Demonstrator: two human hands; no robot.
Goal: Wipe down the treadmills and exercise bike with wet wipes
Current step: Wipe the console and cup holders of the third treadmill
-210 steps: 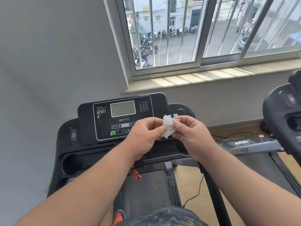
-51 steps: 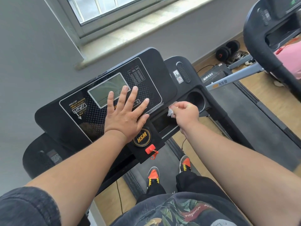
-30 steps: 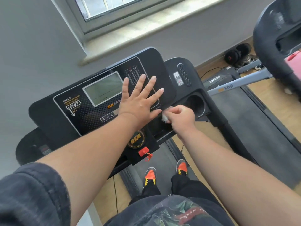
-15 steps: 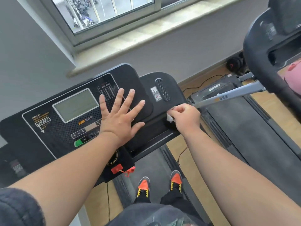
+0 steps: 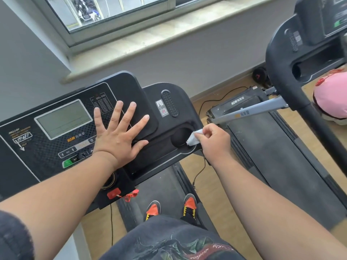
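white wet wipe (image 5: 194, 138) pinched in the right hand (image 5: 214, 142) at the cup holder (image 5: 179, 138); left hand (image 5: 120, 134) lies spread flat on the treadmill console (image 5: 47, 147).

Grey wall (image 5: 28, 59), sunlit stone windowsill (image 5: 150, 34) under window (image 5: 112, 8), wooden floor (image 5: 210, 184).

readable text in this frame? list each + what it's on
"HSM": treadmill console, orange, beside unreadable characters below the display.
"12", "8", "4": console speed keys.
"HSM": motor cover of the second treadmill, upside down.
Too small or blurred: yellow label left of the display, white table above the left hand, QR sticker, gray upright's lettering, shirt script.
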